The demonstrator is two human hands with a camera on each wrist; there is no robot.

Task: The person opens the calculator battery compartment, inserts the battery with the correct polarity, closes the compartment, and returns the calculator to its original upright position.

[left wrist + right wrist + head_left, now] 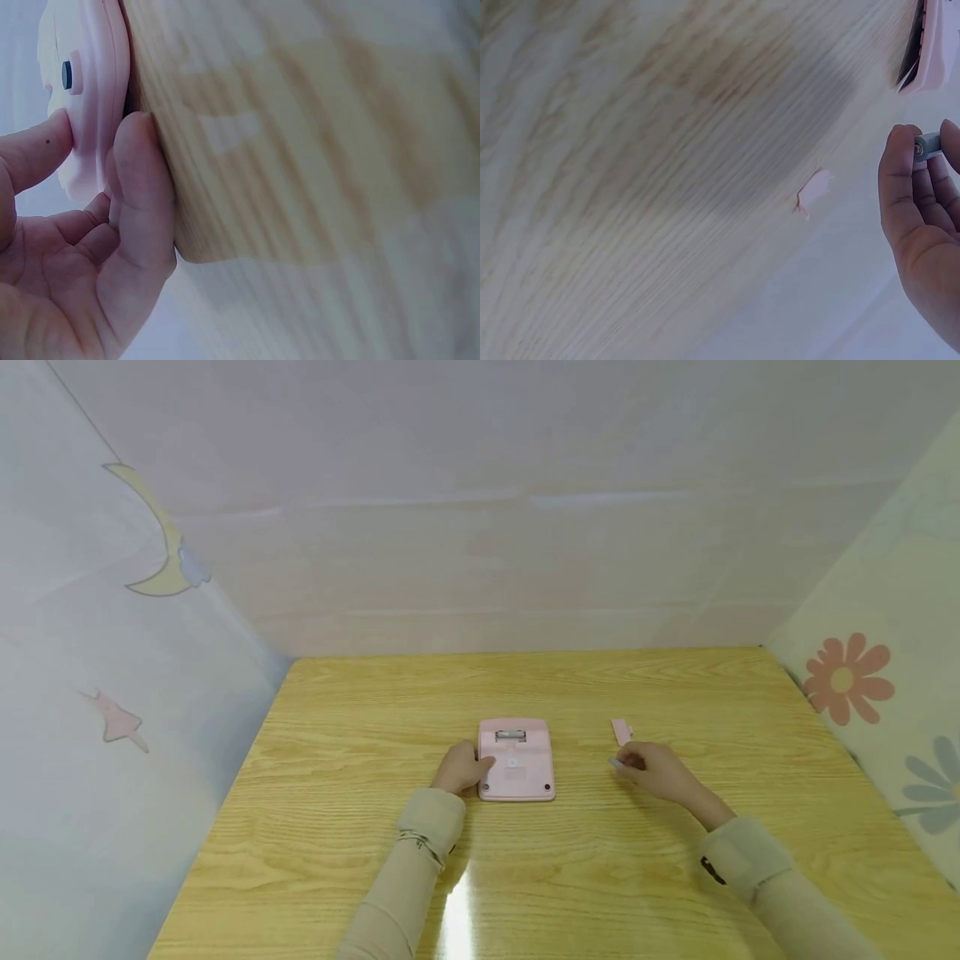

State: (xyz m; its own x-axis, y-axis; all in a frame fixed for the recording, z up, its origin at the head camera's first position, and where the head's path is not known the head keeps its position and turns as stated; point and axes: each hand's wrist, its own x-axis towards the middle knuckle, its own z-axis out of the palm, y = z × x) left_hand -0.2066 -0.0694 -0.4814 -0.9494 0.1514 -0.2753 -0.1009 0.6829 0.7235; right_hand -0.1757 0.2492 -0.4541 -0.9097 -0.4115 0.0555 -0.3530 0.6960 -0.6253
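A pink calculator (pixel 514 774) lies with its back upward on the wooden table, its battery slot toward the far end. A grey cylinder, apparently a battery (pixel 512 734), shows in that slot. My left hand (pixel 459 767) grips the calculator's left edge, thumb on the back and fingers along the side, as the left wrist view also shows. To the right of the calculator, above the table, my right hand (pixel 656 770) pinches a small grey battery (pixel 928 146) between thumb and fingers. Just beyond that hand lies a pink battery cover (pixel 621 732).
The wooden table (pixel 360 718) reaches to a pale cloth wall (pixel 480 568) at the back. Printed side walls stand left and right, one with a moon (pixel 168 547), the other with flowers (pixel 847 680).
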